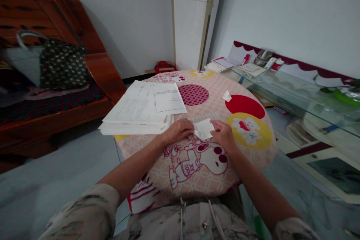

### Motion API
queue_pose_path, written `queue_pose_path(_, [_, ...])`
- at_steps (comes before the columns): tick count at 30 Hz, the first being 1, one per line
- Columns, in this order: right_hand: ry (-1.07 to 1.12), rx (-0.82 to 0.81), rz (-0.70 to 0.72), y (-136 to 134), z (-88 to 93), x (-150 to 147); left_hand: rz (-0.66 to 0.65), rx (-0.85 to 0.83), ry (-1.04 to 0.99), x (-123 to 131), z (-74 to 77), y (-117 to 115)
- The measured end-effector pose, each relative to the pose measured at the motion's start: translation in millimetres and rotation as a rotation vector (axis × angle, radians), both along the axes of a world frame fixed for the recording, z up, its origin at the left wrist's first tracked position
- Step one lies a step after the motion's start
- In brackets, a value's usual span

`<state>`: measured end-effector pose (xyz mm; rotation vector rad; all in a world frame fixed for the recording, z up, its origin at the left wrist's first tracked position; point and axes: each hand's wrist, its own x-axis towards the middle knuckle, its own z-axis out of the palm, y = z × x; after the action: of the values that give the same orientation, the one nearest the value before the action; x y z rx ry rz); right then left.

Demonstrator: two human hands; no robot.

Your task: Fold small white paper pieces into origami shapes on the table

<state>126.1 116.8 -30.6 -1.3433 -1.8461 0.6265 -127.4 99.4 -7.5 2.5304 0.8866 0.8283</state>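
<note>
small slip [204, 129]: paper, matt, faintly creased. stacked sheets [135, 108]: paper, flat, smooth, no sheen. scrap [227, 96]: looks like paper, crumpled, rough-faced. table cover [157, 150]: cloth, matt, printed, soft-looking. bench [104, 77]: varnished wood, glossy, clear highlights along the armrest. tall white cabinet [187, 30]: smooth, glossy front; plastic or coated metal, cannot tell which. shelf top [298, 99]: clear glass, reflective. wall [126, 11]: matt, smooth. shirt sleeve [90, 206]: printed cloth, matt, wrinkled. floor [87, 168]: smooth tile, slight sheen.

On the near tablecloth [250, 168], the Snoopy figure [209, 160] wears a shirt [189, 167] whose letters seem to read "JOE COOL"; print on the left paper sheets [134, 103] is too small to read.
</note>
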Motion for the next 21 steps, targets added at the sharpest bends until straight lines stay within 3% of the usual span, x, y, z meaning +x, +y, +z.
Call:
queue_pose_path(5, [-0.279,-0.039,0.072,-15.9,7.5,6.1,0.013,-0.107,0.025,-1.0,4.6,8.7])
queue_pose_path(9, [-0.539,0.225,0.112,-24.4,22.2,4.0,0.015,-0.138,0.021,2.4,5.0,10.3])
queue_pose_path(12, [-0.521,0.394,0.259,-29.2,25.3,-1.9,0.028,-0.156,0.004,5.1,1.9,12.0])
queue_pose_path(15, [-0.430,0.388,0.486,-31.8,17.3,-4.8,0.080,-0.176,0.004,8.5,-3.3,14.8])
queue_pose_path(21, [-0.359,0.413,0.610,-32.5,4.6,4.8,0.268,-0.224,0.057,20.8,-6.6,15.2])
